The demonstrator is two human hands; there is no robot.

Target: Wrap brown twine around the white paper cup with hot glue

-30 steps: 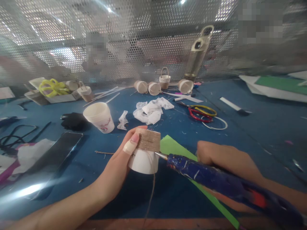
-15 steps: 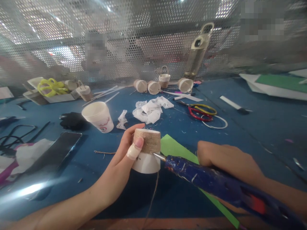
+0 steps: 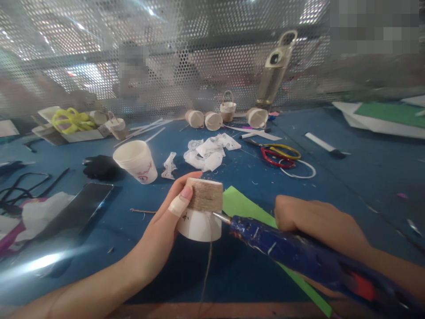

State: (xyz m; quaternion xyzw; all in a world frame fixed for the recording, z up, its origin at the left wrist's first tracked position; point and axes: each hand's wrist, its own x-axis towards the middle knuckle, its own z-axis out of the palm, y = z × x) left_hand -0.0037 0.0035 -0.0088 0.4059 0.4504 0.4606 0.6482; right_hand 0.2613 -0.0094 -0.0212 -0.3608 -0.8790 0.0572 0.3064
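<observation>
Since the earlier frame, I noted that the twine-wrapped cup had turned slightly within the left hand, its thumb now nearer the cup's left edge. I found the cup above the blue table, pinched between thumb and fingers, with loose twine hanging below. The right hand was wrapped around a glue gun, its tip at the wrapping's lower border; contact I could not confirm. Beyond lay green paper, white lace and scissors.
</observation>
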